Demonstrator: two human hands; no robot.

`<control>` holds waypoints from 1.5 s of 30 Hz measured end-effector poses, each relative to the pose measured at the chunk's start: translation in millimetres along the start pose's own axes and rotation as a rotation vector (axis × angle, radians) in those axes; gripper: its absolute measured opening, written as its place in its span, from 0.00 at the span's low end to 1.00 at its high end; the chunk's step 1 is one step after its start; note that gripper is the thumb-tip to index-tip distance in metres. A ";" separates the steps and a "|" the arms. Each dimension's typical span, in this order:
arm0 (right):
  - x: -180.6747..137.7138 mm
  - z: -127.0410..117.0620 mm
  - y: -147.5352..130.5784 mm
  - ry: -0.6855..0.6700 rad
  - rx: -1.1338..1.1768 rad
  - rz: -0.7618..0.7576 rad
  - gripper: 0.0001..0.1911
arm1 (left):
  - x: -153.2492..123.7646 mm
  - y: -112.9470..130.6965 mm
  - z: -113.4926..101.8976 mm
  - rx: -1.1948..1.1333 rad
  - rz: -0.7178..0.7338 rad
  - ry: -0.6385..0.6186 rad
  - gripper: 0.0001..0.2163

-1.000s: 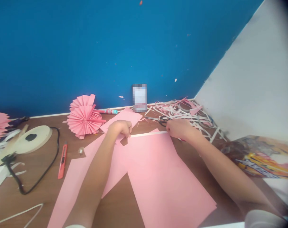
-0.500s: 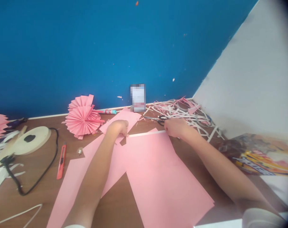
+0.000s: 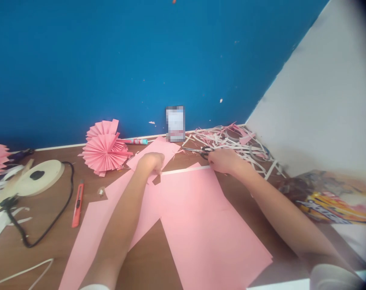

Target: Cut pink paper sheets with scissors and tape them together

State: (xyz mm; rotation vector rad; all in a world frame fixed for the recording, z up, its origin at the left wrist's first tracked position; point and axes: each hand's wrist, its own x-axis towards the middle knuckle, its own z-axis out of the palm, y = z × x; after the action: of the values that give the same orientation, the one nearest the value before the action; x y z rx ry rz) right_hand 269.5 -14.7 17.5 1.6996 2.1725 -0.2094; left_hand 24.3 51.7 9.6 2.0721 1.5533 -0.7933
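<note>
A large pink paper sheet [image 3: 197,217] lies on the table in front of me, with a narrow white strip [image 3: 185,170] running along its far edge. My left hand [image 3: 152,163] is closed at the far left corner, its fingertips pinching the edge. At the far right corner, my right hand [image 3: 225,161] pinches the same edge with curled fingers. Just beyond the right hand lie scissors [image 3: 203,150], partly hidden by it. Under the left forearm spread more pink sheets [image 3: 95,217], and a smaller pink piece [image 3: 167,148] lies behind the left hand.
Pink folded-paper rosettes [image 3: 106,152] and a blue-capped tube [image 3: 140,141] sit at the back. To the left are a red box cutter [image 3: 77,204], a tape roll [image 3: 46,177] and a black cable [image 3: 68,197]. Paper scraps [image 3: 243,145] and a plastic packet [image 3: 327,205] lie right.
</note>
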 end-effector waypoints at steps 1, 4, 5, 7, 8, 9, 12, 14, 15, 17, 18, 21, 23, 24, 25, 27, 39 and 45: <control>-1.5 -1.3 1.6 0.000 -0.005 -0.015 0.12 | -3.2 1.5 -1.4 0.005 -0.009 0.017 0.13; -8.9 -7.7 7.3 0.022 0.015 -0.051 0.11 | -11.7 0.3 -6.2 0.021 -0.032 0.116 0.13; -11.8 -10.5 9.0 0.052 0.032 -0.064 0.12 | -14.3 -0.7 -7.8 0.030 -0.042 0.169 0.12; -17.7 -16.7 11.5 0.127 0.096 -0.104 0.14 | -19.2 -0.9 -10.6 0.016 -0.021 0.312 0.09; -20.4 -19.9 12.1 0.160 0.142 -0.128 0.16 | -21.4 0.6 -11.6 -0.025 0.036 0.379 0.10; -22.9 -23.1 12.1 0.189 0.192 -0.150 0.17 | -23.2 3.4 -12.3 -0.090 0.127 0.423 0.11; -29.1 -30.8 10.4 0.269 0.327 -0.193 0.16 | -23.6 17.4 -11.9 -0.360 0.503 0.392 0.16; -31.7 -33.5 9.1 0.314 0.398 -0.217 0.14 | -18.5 28.6 -9.6 -0.507 0.698 0.343 0.18; -32.4 -34.2 8.8 0.331 0.433 -0.232 0.13 | -14.5 34.0 -8.1 -0.561 0.755 0.346 0.18; -32.3 -34.2 9.3 0.363 0.495 -0.248 0.12 | -5.1 43.3 -4.9 -0.640 0.811 0.371 0.17; -31.6 -33.8 10.0 0.379 0.518 -0.245 0.12 | -0.5 47.3 -3.4 -0.670 0.826 0.392 0.16; -28.1 -32.3 12.5 0.420 0.552 -0.219 0.12 | 10.3 57.4 0.4 -0.731 0.864 0.424 0.15; -25.7 -31.7 13.5 0.438 0.561 -0.211 0.12 | 14.6 63.1 2.5 -0.763 0.899 0.416 0.15; -24.7 -31.5 13.6 0.447 0.564 -0.209 0.11 | 16.2 65.5 3.6 -0.780 0.917 0.413 0.15; -23.8 -31.2 13.5 0.457 0.565 -0.204 0.11 | 17.6 67.7 4.7 -0.799 0.933 0.418 0.15; -21.9 -30.3 12.8 0.480 0.565 -0.192 0.10 | 19.8 71.1 6.7 -0.839 0.954 0.441 0.14; -11.5 -21.7 15.9 0.467 0.398 -0.174 0.10 | 16.0 69.9 3.6 -0.918 0.980 0.352 0.10; -8.6 -18.1 7.7 0.524 0.209 -0.126 0.11 | 23.9 71.4 5.0 -1.024 0.980 0.342 0.11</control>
State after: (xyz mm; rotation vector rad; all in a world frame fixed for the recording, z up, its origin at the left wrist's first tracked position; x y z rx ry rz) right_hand 275.1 -14.4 38.2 1.8941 2.7225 -0.0211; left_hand 97.0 45.5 -10.0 1.7800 0.5935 0.6189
